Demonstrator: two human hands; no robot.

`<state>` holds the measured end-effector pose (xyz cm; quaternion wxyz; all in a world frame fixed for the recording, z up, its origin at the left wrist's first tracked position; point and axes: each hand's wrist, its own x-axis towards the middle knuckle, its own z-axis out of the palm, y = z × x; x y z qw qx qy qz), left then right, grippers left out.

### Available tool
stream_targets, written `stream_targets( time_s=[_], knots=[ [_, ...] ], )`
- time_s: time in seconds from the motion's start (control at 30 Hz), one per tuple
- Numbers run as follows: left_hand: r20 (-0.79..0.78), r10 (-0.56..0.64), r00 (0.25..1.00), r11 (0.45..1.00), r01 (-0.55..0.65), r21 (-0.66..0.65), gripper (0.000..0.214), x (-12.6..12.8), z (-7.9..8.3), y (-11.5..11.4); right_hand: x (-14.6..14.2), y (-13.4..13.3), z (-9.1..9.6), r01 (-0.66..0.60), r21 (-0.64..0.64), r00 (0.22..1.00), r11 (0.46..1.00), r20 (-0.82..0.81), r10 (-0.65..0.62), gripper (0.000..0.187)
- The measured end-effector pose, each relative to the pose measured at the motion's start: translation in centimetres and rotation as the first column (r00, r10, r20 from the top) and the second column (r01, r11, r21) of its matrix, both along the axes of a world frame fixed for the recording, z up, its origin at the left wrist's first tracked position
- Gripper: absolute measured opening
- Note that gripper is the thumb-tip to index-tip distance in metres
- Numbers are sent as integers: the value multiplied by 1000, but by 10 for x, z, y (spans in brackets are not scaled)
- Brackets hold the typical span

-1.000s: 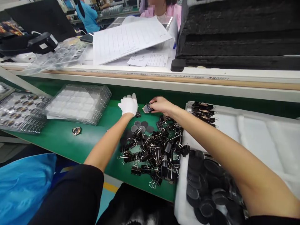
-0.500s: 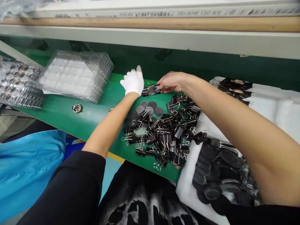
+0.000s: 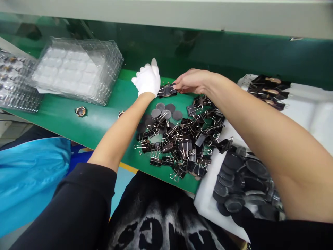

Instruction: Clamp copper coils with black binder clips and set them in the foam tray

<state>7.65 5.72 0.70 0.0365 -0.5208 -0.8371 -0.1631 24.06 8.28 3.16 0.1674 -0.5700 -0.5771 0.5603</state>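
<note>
My left hand (image 3: 147, 80), in a white glove, has curled fingers and its thumb pointing up. Against its right side is a round watch case (image 3: 168, 95) with black binder clips (image 3: 166, 89) clamped on it, their left end hidden by the glove. My bare right hand (image 3: 191, 81) pinches the clip at the right end between thumb and fingers. Just below the hands lie several grey and black discs (image 3: 166, 114). Nearer to me spreads a heap of loose black binder clips (image 3: 183, 144) with wire handles.
Clear plastic trays (image 3: 75, 71) are stacked at the left, beside trays with watch parts (image 3: 15, 83). A single watch case (image 3: 80, 111) lies on the green table (image 3: 99, 121). At right, white foam (image 3: 208, 198) carries black discs (image 3: 234, 180) and clipped cases (image 3: 270, 92). A shelf edge (image 3: 166, 14) runs above.
The view has tipped downward a little. A dark clip now covers the middle of the watch case, where its round face showed before. Both hands stay close together around it.
</note>
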Motion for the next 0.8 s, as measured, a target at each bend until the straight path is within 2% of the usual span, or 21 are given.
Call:
stream_targets(
  time_s=[0.2,0.43,0.63,0.7,0.73,0.8],
  knots=[
    [86,-6,996,999,3,36,58,-5,-8,5,-2,2,-5,1,-30,1000,1000,-17,-1,14],
    [233,-83,969,984,43,171,55,-6,-11,9,-1,-1,0,21,-73,1000,997,-16,-23,18],
    [219,-181,959,965,131,226,49,-10,-8,13,-5,-16,4,44,5,998,999,-53,-44,22],
    [261,-316,912,920,228,318,52,-15,-2,5,-1,-20,10,59,3,996,998,-74,-59,22],
    [268,-417,868,871,297,392,55,-17,2,-3,2,-22,15,65,-14,994,998,-84,-66,22],
    [222,-596,771,735,414,537,58,-23,11,-25,14,-27,28,75,-62,991,995,-109,-81,18]
  ],
)
